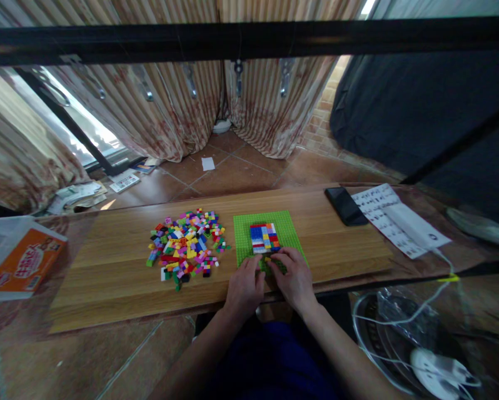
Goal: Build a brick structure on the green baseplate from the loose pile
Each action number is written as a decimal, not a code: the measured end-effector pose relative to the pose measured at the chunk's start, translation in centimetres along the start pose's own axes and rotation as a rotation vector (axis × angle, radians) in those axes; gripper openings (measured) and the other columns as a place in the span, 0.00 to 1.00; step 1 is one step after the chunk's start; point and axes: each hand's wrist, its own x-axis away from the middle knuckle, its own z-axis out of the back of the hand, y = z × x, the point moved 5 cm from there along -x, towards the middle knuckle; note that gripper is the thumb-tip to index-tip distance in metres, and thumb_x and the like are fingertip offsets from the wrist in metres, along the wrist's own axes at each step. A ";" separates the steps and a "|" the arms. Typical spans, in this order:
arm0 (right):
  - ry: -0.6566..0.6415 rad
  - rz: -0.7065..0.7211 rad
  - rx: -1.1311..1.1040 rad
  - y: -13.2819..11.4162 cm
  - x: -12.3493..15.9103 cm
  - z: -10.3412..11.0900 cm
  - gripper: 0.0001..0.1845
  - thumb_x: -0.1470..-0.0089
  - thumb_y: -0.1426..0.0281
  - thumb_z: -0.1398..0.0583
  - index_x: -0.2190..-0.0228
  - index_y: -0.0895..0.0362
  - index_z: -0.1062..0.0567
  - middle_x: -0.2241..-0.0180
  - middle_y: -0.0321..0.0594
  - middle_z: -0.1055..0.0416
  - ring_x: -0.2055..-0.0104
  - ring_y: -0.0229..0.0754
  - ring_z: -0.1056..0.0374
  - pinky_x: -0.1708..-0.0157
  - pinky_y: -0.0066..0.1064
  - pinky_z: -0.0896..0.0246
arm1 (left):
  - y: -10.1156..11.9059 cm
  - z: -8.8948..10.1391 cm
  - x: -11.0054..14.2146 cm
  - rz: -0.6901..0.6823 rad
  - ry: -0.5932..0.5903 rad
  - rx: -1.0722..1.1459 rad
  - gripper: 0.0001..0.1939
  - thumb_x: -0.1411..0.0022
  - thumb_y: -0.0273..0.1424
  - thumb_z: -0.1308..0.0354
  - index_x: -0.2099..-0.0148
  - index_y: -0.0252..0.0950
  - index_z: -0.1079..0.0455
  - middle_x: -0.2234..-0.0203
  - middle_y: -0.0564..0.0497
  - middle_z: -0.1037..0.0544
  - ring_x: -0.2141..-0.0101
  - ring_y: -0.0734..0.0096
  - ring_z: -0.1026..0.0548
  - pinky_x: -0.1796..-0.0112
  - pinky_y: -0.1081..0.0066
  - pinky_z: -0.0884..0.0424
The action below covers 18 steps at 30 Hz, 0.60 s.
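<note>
On the wooden board lies a green studded baseplate (pixel 241 223). A block of toy bricks (pixel 264 238) in blue, white, red, yellow and orange is built up at its middle. My left hand (pixel 246 279) rests at the plate's near edge, fingers curled together just below the white bricks. My right hand (pixel 294 278) is bent inward at the near right part of the plate, its fingertips drawn together beside a small yellow brick (pixel 268 259). What either hand grips is too small and partly covered to make out.
A heap of loose coloured bricks (pixel 189 241) lies left of the plate. A clear box with an orange label (pixel 28 258) stands at far left. To the right are a black phone (pixel 345 205) and a printed sheet (pixel 399 219). A metal basin (pixel 364 328) with cables sits below. A black bar (pixel 249 39) crosses above.
</note>
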 end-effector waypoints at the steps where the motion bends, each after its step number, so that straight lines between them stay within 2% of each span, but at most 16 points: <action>1: -0.010 0.010 0.043 -0.1 0.1 -0.2 0.08 0.43 0.67 0.41 0.65 0.55 0.22 0.59 0.45 0.30 0.56 0.46 0.34 0.58 0.38 0.35 | 0.0 -0.1 0.0 0.006 -0.006 -0.010 0.21 0.38 0.27 0.50 0.43 0.34 0.36 0.58 0.44 0.26 0.58 0.64 0.27 0.54 0.62 0.31; 9: -0.037 0.046 0.216 -0.2 0.2 -0.9 0.09 0.41 0.69 0.42 0.64 0.56 0.22 0.58 0.48 0.31 0.56 0.49 0.36 0.59 0.39 0.36 | 0.4 -0.3 0.0 0.005 -0.058 -0.115 0.20 0.38 0.27 0.51 0.44 0.36 0.35 0.56 0.45 0.26 0.56 0.62 0.27 0.55 0.63 0.31; 18: 0.014 0.079 0.156 -0.5 -0.1 -0.3 0.13 0.38 0.67 0.46 0.65 0.57 0.23 0.60 0.47 0.30 0.58 0.47 0.35 0.59 0.38 0.37 | 0.6 -0.1 0.0 -0.001 -0.058 -0.045 0.21 0.38 0.28 0.50 0.43 0.36 0.35 0.57 0.46 0.26 0.57 0.64 0.27 0.55 0.63 0.31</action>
